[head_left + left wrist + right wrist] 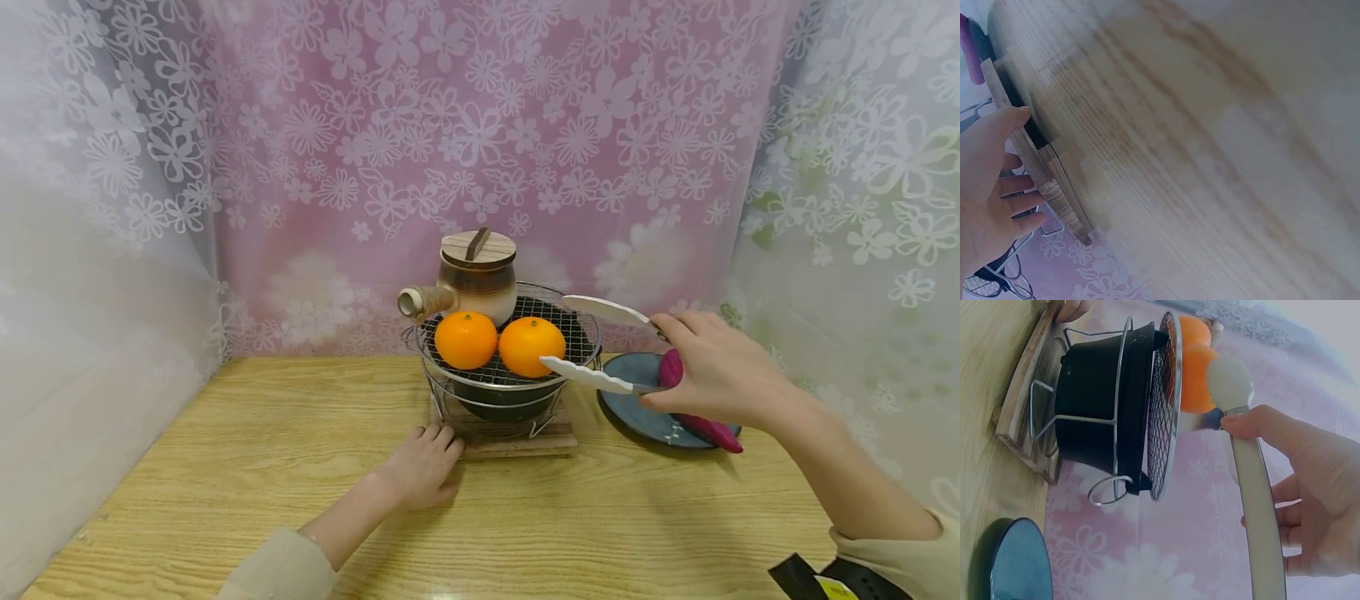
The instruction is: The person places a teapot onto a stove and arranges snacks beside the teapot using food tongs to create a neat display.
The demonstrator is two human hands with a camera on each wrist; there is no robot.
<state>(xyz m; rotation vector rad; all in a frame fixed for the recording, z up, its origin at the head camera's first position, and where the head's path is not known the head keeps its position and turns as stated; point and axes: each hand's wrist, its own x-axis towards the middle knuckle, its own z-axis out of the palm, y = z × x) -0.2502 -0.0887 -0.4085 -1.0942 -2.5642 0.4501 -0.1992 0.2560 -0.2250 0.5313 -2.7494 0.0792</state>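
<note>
Our right hand [716, 371] grips the white tongs [600, 346], fingers curled round the handles, arms spread just beside the right orange [531, 346] on the grill mesh [573, 333]. Left hand [420, 465] rests on the table [600, 525], fingers loosely bent, tips touching the wooden base [517, 442]. Purple sweet potato [701, 421] lies on the blue plate [637, 408].

Two bare hands, no rings, no gloves. Left hand [420, 467]: forearm bare, cream knit sleeve [281, 571] pushed back toward the elbow, soft ribbed look. Right hand [716, 371]: forearm bare, matching cream sleeve [900, 546] at frame edge. Black strap with a yellow tag [832, 583] sits below the right sleeve.
</note>
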